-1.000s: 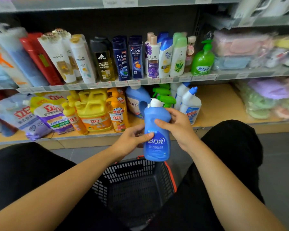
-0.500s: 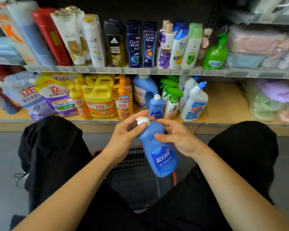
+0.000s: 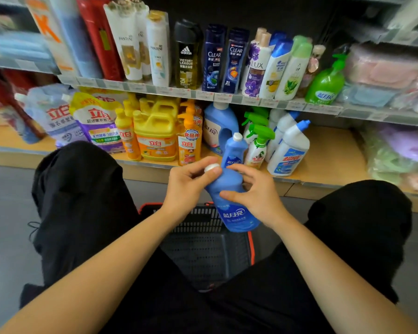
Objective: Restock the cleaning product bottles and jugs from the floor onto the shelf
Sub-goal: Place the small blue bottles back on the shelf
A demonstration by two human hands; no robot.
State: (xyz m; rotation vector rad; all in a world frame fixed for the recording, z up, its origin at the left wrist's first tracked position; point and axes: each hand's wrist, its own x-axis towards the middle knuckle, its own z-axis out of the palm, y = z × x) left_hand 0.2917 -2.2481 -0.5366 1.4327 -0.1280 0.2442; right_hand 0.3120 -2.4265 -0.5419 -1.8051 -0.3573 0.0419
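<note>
Near the centre of the frame, a blue detergent bottle [image 3: 229, 201] with a white cap [image 3: 212, 168] is held tilted, cap toward the upper left, above the black shopping basket [image 3: 203, 251] that sits on the floor between the person's knees. The left hand [image 3: 186, 189] wraps the neck, its thumb and fingertips closed on the cap, while the right hand [image 3: 256, 194] cups the shoulder of the bottle with fingers loosely curled against it rather than clamped. As far as the view shows, the basket holds nothing more: its mesh floor and walls look bare, though the near end is hidden by the legs. The lower shelf [image 3: 333, 165], a wooden board across the middle of the frame, already looks well stocked: laundry refill pouches [image 3: 94, 124] at left, yellow dish-soap jugs [image 3: 155, 131], an orange pump bottle [image 3: 188, 143], a large blue jug [image 3: 219, 126], green trigger sprayers [image 3: 258, 141] and white toilet-cleaner bottles [image 3: 287, 150]. A matching small blue bottle [image 3: 234, 148] stands at the front edge, just behind the hands. Judging by this, the restocking is near its end, with the held bottle probably the last to set down, likely beside its twin. Bare board remains to the right of the toilet cleaners.
</note>
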